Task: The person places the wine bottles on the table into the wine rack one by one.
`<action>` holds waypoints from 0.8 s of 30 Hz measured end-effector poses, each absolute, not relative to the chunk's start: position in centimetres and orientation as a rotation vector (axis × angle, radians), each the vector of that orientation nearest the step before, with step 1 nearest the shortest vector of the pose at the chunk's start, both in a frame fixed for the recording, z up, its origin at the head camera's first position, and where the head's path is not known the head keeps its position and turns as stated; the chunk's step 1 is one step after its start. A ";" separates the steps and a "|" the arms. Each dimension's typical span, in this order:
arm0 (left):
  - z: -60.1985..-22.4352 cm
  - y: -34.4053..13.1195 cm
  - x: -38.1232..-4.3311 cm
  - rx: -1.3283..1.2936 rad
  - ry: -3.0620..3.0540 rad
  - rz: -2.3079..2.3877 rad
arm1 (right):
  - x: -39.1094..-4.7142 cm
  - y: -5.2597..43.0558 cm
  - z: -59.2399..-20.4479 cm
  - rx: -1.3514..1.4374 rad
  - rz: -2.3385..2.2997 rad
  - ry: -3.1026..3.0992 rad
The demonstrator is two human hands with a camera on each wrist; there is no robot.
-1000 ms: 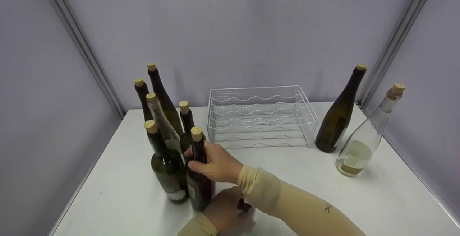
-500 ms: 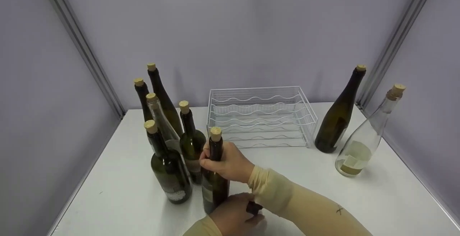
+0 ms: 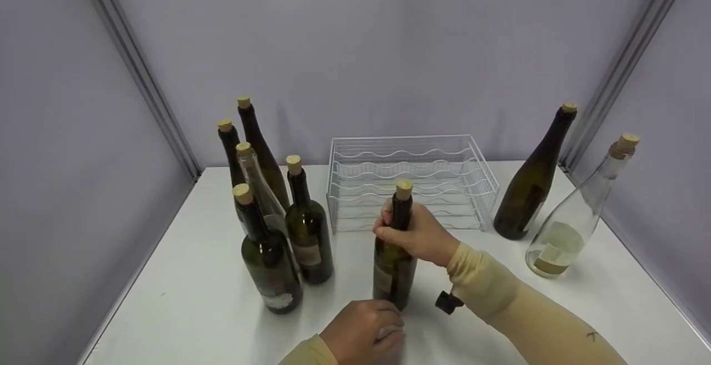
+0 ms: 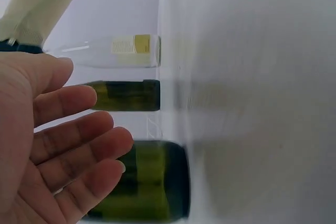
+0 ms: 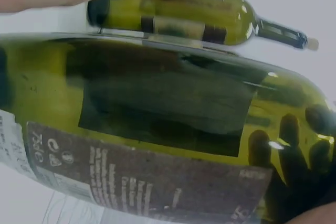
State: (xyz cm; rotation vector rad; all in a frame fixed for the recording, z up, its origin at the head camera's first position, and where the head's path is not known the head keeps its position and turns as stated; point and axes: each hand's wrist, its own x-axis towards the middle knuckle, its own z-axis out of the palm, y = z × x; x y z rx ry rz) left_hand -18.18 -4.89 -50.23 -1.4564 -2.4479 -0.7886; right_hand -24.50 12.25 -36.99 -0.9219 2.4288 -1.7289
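Right hand (image 3: 419,234) curled round neck of corked dark-green glass bottle (image 3: 395,276); grey-brown label (image 5: 152,163) reads "75cl", remainder illegible. Left hand (image 3: 364,329) near base, fingers loosely spread.

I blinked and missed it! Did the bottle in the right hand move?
Yes, rightward. In the head view, the held bottle had its cork left of the wire rack; now that cork shows in front of it.

Beyond the right hand (image 3: 420,236), a white wire rack (image 3: 414,171) with wavy rails stands before a lilac-grey wall (image 3: 389,54); further right, a corked clear-glass bottle (image 3: 567,231).
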 end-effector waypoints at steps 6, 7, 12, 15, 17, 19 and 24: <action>-50.8 -5.8 -19.5 -1.275 -2.512 -0.918 | -26.0 15.2 -38.8 -0.823 -1.848 2.370; -50.9 -6.0 -19.7 -1.250 -2.506 -0.925 | -26.2 15.5 -39.1 -0.813 -1.876 2.333; -51.1 -6.5 -20.5 -1.172 -2.489 -0.962 | -26.4 16.8 -40.3 -0.761 -1.992 2.183; -51.0 -6.5 -20.8 -1.127 -2.498 -1.015 | -26.4 17.2 -40.6 -0.746 -2.057 2.178; -50.8 -6.3 -20.9 -1.100 -2.493 -1.035 | -26.4 17.4 -40.6 -0.731 -2.092 2.194; -50.7 -6.2 -21.1 -1.076 -2.477 -1.038 | -26.4 17.5 -40.5 -0.701 -2.126 2.205; -50.6 -5.8 -21.3 -1.044 -2.393 -1.031 | -26.1 17.7 -40.3 -0.633 -2.235 2.183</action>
